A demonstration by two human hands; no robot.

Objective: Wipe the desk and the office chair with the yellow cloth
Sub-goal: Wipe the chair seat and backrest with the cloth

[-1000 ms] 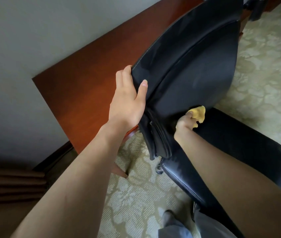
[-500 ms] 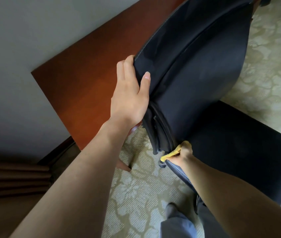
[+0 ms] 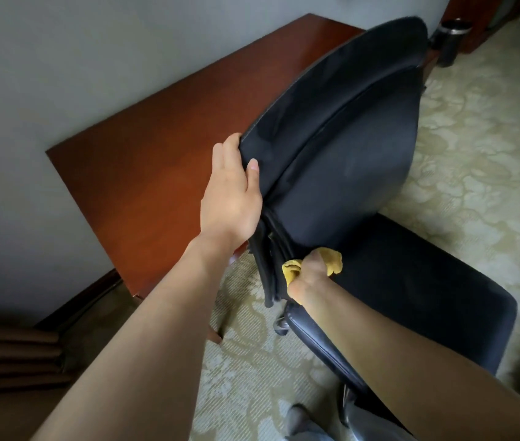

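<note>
Looking down, head view. Left hand (image 3: 230, 198) grips the left edge of the backrest of a black padded office chair (image 3: 347, 154). The fingers are pressed together and wrapped behind the edge, with the thumb laid on the front face.

Right hand (image 3: 308, 276) is bunched in a fist round a crumpled yellow cloth (image 3: 335, 261). It pinches the cloth into the crease where the backrest meets the seat, at the seat's near-left corner. Cloth shows on both sides of the fist, but the fingertips are hidden beneath it.

The right forearm crosses the seat's near-left edge and covers part of the rim.

Surroundings:
- A reddish-brown wooden desk (image 3: 156, 154) runs along the grey wall (image 3: 61, 58) to the left of the chair. The backrest blocks its far right end, and one desk leg (image 3: 217, 335) shows beneath the left forearm.
- A pale patterned carpet (image 3: 474, 154) lies under everything.
- A dark cylindrical bin with a metal rim (image 3: 452, 36) stands far right, beyond the top of the chair.
- Brown folded drapery (image 3: 4, 354) sits at near left.
- A grey trouser leg (image 3: 303, 424) shows at the bottom edge.
</note>
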